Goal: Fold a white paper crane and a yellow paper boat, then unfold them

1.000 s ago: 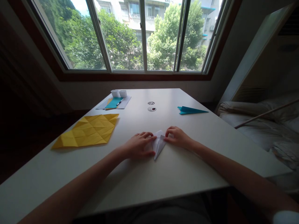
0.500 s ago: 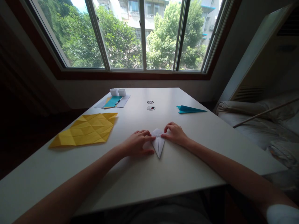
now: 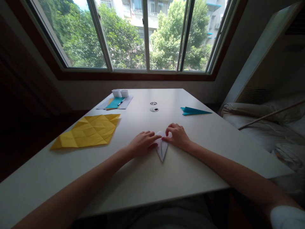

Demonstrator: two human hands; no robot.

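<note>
A sheet of white paper, folded into a narrow kite shape, lies on the table with its sharp tip toward me. My left hand holds it from the left: the index finger stretches over its upper part and the thumb rests at its left edge. From the right, my right hand has thumb and index finger curled together on the upper fold, close to the left fingertip. The fingers partly hide the top of the paper.
On the white table, a creased yellow sheet lies left. A folded blue paper piece is at right. Farther back are two small white paper boxes, a blue sheet, a pen and two round discs.
My left hand has moved slightly right and up, its index finger and thumb now farther onto the white paper. My right fingertips have shifted a little left, toward the paper's middle.
</note>
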